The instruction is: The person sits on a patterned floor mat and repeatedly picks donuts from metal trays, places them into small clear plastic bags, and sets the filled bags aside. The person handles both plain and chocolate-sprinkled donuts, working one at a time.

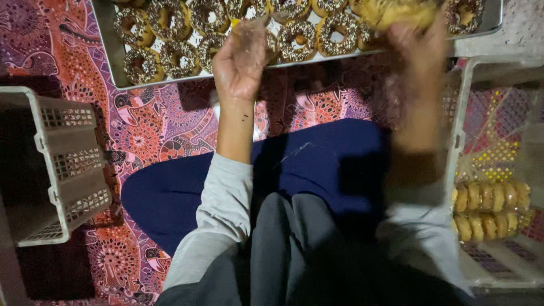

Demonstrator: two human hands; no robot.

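Tray: held sprinkled doughnuts in rows.
Right crate: held bagged plain doughnuts.
Left crate: nothing seen inside.
Left hand: pinched a clear bag.
Right hand: blurred, grip unclear.

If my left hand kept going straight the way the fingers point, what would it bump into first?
Most likely the sprinkle-topped donuts on the metal tray. The left hand, holding a clear plastic bag, already points up over the tray's near edge. Its height above them is hard to judge.

Dim, warm light; right hand motion-blurred, corners dark.
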